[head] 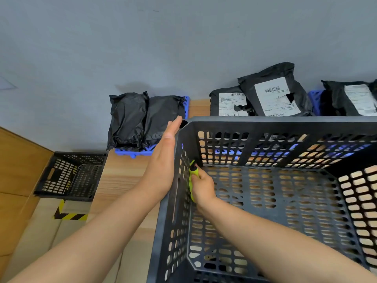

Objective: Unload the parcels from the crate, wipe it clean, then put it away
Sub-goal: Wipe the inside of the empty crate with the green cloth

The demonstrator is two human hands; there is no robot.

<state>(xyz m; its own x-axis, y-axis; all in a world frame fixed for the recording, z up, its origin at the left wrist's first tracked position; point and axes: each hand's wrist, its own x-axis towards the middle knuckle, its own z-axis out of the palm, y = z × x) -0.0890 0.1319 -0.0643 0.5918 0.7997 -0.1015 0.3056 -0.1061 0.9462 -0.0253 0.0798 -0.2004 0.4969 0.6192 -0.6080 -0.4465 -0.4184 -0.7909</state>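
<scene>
A large black perforated crate (285, 122) fills the lower right, with nothing inside it. My left hand (163, 160) lies flat, fingers together, against the outside of the crate's left wall. Inside the crate, my right hand (202, 186) is closed on a yellow-green cloth (192, 172) pressed against the inner side of that same wall. Black plastic parcels lie beyond the crate: two unlabelled ones (140, 119) on a blue pallet (134, 153), and three with white shipping labels (271, 97) along the wall.
A smaller black crate (71, 174) with another nested inside sits on the floor at the left. Yellow-black hazard tape (69, 216) marks the floor below it. A grey wall (183, 48) runs behind the parcels. Wooden boards lie under the crate.
</scene>
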